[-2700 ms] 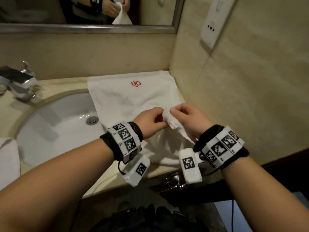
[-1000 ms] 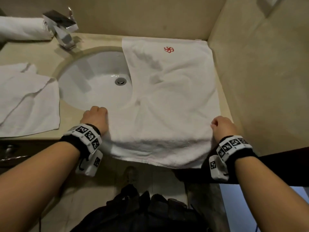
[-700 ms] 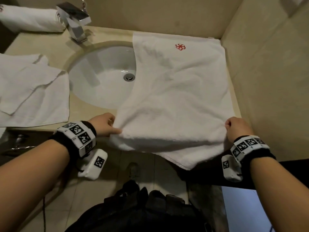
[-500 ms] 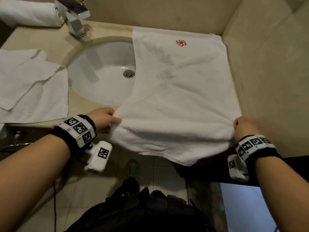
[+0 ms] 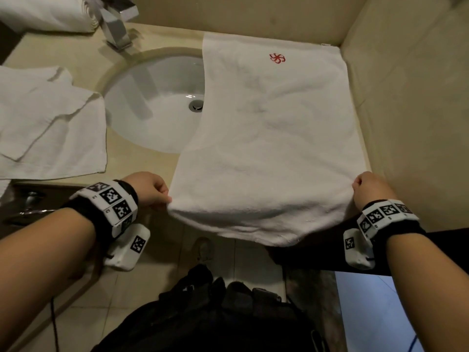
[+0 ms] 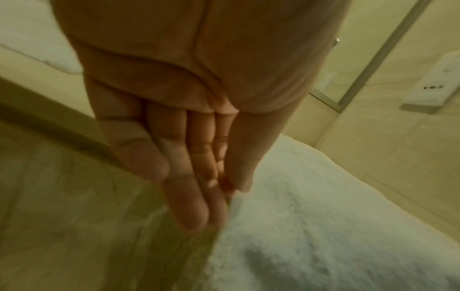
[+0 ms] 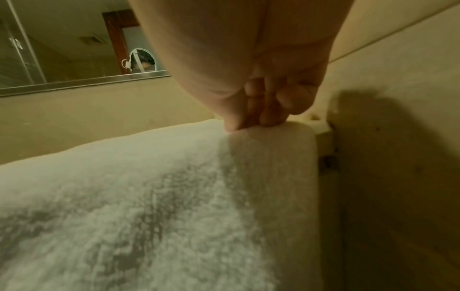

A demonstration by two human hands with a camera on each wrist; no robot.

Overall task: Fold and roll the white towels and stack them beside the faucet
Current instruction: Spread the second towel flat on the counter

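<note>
A white towel (image 5: 274,138) with a red logo lies spread over the counter's right end and part of the sink (image 5: 157,102), its near edge hanging past the counter front. My left hand (image 5: 152,193) pinches the towel's near left edge; in the left wrist view the thumb and fingertips (image 6: 196,208) meet at the cloth (image 6: 323,236). At the near right edge my right hand (image 5: 368,190) pinches the towel; its fingers (image 7: 263,114) curl onto the fold (image 7: 174,196). A rolled white towel (image 5: 48,15) lies left of the faucet (image 5: 116,24).
Another white towel (image 5: 48,125) lies loosely folded on the counter left of the sink. Beige walls close in behind and to the right. A dark bag (image 5: 215,308) sits on the floor below. A cabinet handle (image 5: 28,207) shows at lower left.
The hands went from holding a bunched corner together to gripping the towel's two near edges apart. The near edge has been lifted and pulled taut, flattening the wrinkles.
</note>
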